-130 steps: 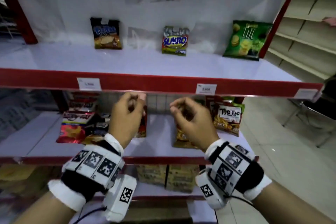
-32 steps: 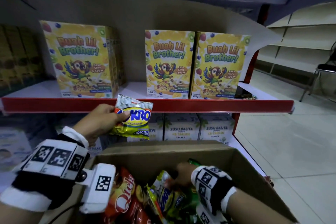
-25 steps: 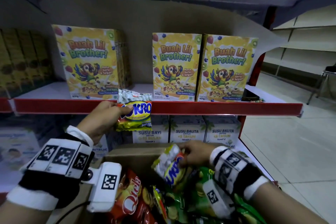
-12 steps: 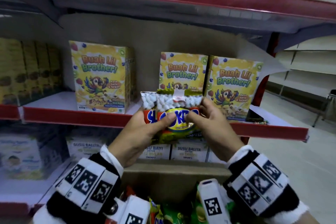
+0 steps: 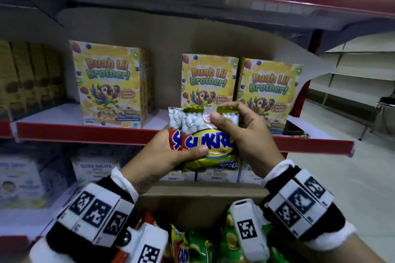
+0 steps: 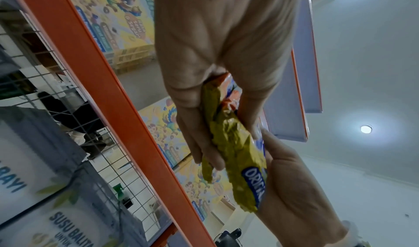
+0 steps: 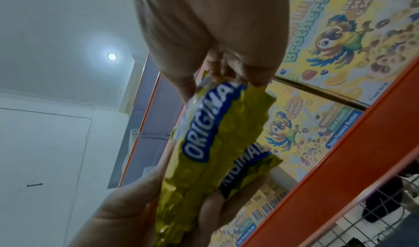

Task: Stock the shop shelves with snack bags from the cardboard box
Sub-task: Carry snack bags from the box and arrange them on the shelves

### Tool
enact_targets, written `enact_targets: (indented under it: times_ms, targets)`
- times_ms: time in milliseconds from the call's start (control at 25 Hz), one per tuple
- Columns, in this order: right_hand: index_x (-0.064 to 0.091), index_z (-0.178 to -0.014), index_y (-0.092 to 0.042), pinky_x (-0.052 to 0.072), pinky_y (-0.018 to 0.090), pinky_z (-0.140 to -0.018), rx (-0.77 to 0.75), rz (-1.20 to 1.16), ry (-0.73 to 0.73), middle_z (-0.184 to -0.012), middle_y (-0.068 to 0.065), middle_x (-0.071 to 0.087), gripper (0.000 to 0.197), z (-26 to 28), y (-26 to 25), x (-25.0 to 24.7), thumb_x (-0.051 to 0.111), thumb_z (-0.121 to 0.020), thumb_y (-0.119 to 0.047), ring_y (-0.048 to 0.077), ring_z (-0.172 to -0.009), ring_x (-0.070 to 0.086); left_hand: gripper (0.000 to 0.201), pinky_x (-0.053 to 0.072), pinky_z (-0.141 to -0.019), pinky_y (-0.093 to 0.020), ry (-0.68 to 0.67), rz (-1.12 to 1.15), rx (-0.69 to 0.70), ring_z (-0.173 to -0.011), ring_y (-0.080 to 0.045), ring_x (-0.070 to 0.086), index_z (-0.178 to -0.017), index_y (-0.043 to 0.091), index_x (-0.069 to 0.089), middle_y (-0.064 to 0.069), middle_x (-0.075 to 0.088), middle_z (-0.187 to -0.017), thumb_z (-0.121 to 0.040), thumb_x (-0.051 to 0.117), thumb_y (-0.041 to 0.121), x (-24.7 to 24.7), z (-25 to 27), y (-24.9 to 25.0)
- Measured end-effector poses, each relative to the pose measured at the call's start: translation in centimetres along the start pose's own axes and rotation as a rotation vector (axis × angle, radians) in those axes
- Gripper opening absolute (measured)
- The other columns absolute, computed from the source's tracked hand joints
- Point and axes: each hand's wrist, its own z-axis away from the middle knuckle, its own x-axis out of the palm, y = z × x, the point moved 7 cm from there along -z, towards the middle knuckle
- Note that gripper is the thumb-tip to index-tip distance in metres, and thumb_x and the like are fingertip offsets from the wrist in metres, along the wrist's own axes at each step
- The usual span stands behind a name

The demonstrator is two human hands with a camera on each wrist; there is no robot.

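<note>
**Stock in hand: two snack bags, not yet shelved**

- Snack bags (image 5: 203, 141): two yellow-green bags, stacked face to face, held upright between both hands in front of the red shelf edge (image 5: 85, 133). The right-wrist view shows two "ORIGINAL" bands, one behind the other.
- Left hand (image 5: 162, 156): thumb across the front of the bags, fingers curled behind, clamped on the lower left side.
- Right hand (image 5: 243, 134): thumb and fingers pinching the top right corner, just above the left thumb.
- Cardboard box (image 5: 201, 198): below the wrists, with more bags (image 5: 201, 245) inside it.
- Cereal boxes (image 5: 111, 83): standing on the shelf beyond the fingertips.

Progress, as judged: these bags are out of the box but not placed. Much of the box's stock appears left, so the task looks far from finished.
</note>
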Motion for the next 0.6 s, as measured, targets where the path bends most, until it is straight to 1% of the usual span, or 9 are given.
enact_targets:
  times_ms: [80,160,200,280,320,360,400,520,600]
  targets:
    - [0.060,-0.093,-0.018,0.058,0.033,-0.060,0.012,0.089,0.024,-0.084,0.004,0.071,0.027,-0.2,1.2,0.0,0.061,-0.079,-0.041,0.021,-0.074,0.069,0.060,0.059,-0.061,-0.027,0.054,-0.013,-0.031,-0.084,-0.021,0.073,-0.116,0.009,0.058,-0.009,0.075,-0.096,-0.059,0.077,0.013,-1.4,-0.3,-0.4]
    - [0.058,-0.086,-0.019,0.053,0.036,-0.061,0.112,0.261,0.025,-0.075,0.000,0.066,0.037,-0.3,4.2,-0.4,0.042,-0.091,-0.051,0.021,-0.068,0.064,0.056,0.060,-0.067,-0.031,0.162,-0.017,-0.062,-0.086,-0.022,0.073,-0.113,0.008,0.061,-0.010,0.075,-0.097,-0.060,0.077,0.014,-3.8,-0.5,-0.9]
    - [0.056,-0.081,-0.017,0.051,0.038,-0.061,0.203,0.370,-0.014,-0.074,0.004,0.064,0.042,-0.2,6.4,-0.5,0.035,-0.096,-0.050,0.022,-0.065,0.062,0.051,0.060,-0.066,-0.031,0.208,-0.020,-0.070,-0.084,-0.023,0.073,-0.110,0.008,0.063,-0.010,0.075,-0.095,-0.061,0.076,0.013,-5.0,-0.5,-1.1]
    - [0.056,-0.077,-0.017,0.051,0.040,-0.072,0.384,0.739,-0.260,-0.085,0.011,0.067,0.036,0.8,11.8,-0.3,0.037,-0.100,-0.037,0.027,-0.074,0.064,0.041,0.060,-0.063,-0.031,0.271,-0.035,-0.082,-0.081,-0.024,0.072,-0.104,0.008,0.065,-0.009,0.076,-0.089,-0.065,0.075,0.011,-7.1,-0.3,-1.5]
    - [0.061,-0.083,-0.018,0.049,0.036,-0.080,0.448,0.935,-0.431,-0.099,0.013,0.068,0.027,1.8,14.8,-0.1,0.042,-0.100,-0.029,0.027,-0.089,0.065,0.043,0.060,-0.068,-0.035,0.287,-0.055,-0.094,-0.083,-0.025,0.072,-0.106,0.008,0.064,-0.009,0.076,-0.090,-0.065,0.075,0.012,-7.9,-0.2,-1.7]
    - [0.065,-0.098,-0.016,0.046,0.031,-0.087,0.481,1.069,-0.585,-0.113,0.011,0.067,0.020,3.0,17.5,0.3,0.047,-0.098,-0.023,0.026,-0.104,0.062,0.048,0.059,-0.075,-0.039,0.299,-0.080,-0.110,-0.088,-0.025,0.072,-0.110,0.008,0.063,-0.009,0.075,-0.094,-0.064,0.076,0.013,-8.6,-0.1,-2.0]
    - [0.063,-0.115,-0.014,0.044,0.029,-0.093,0.494,1.130,-0.703,-0.123,0.010,0.062,0.024,4.3,19.8,0.8,0.051,-0.096,-0.021,0.025,-0.114,0.057,0.054,0.057,-0.081,-0.042,0.307,-0.098,-0.125,-0.092,-0.026,0.071,-0.114,0.009,0.062,-0.010,0.075,-0.098,-0.062,0.076,0.015,-9.1,0.1,-2.2]
    - [0.024,-0.148,-0.020,0.038,0.028,-0.099,0.518,1.140,-0.877,-0.143,0.011,0.046,0.067,7.4,24.4,2.2,0.059,-0.091,-0.019,0.027,-0.127,0.047,0.059,0.054,-0.087,-0.046,0.301,-0.107,-0.156,-0.095,-0.028,0.070,-0.118,0.009,0.059,-0.012,0.073,-0.102,-0.063,0.077,0.015,-9.9,0.2,-2.5]
    - [0.003,-0.151,-0.029,0.038,0.024,-0.092,0.500,1.112,-0.944,-0.148,0.013,0.038,0.087,8.3,26.2,2.9,0.062,-0.088,-0.015,0.028,-0.127,0.046,0.058,0.058,-0.081,-0.043,0.280,-0.095,-0.148,-0.093,-0.027,0.071,-0.118,0.010,0.059,-0.011,0.074,-0.102,-0.064,0.077,0.014,-9.8,0.2,-2.4]
